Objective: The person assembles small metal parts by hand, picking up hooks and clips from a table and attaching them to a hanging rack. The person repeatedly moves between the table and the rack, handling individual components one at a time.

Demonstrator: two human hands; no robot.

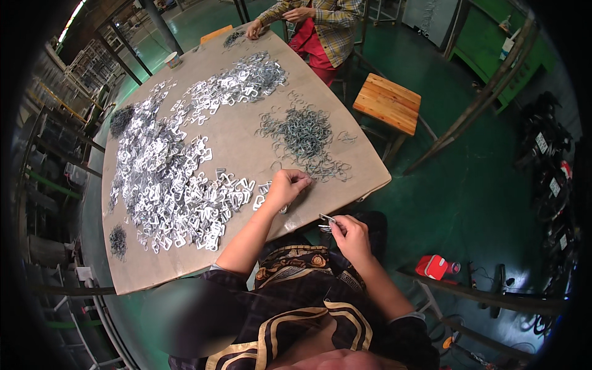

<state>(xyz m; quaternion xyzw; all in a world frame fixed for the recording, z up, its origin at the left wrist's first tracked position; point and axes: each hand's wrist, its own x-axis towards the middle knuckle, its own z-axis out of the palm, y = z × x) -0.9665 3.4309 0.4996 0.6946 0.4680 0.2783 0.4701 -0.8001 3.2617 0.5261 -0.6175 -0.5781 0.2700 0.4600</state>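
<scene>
My left hand (286, 189) rests over the table's near right edge, thumb and fingers pinched together beside the lower fringe of a pile of thin grey wire pieces (303, 134). Whatever lies between its fingertips is too small to make out. A few silver metal pieces (261, 196) lie next to and partly under that hand. Off the table edge, in front of my body, my right hand (351, 238) is closed on silver metal clips (326, 223), which stick out past the thumb and fingers toward the table.
Large heaps of silver metal pieces (161, 166) cover the left of the table (237, 132), with another heap (237, 83) farther back. Small dark piles (118, 242) lie by the left edge. Across the table sits a person (320, 31). A wooden stool (388, 102) stands at the right.
</scene>
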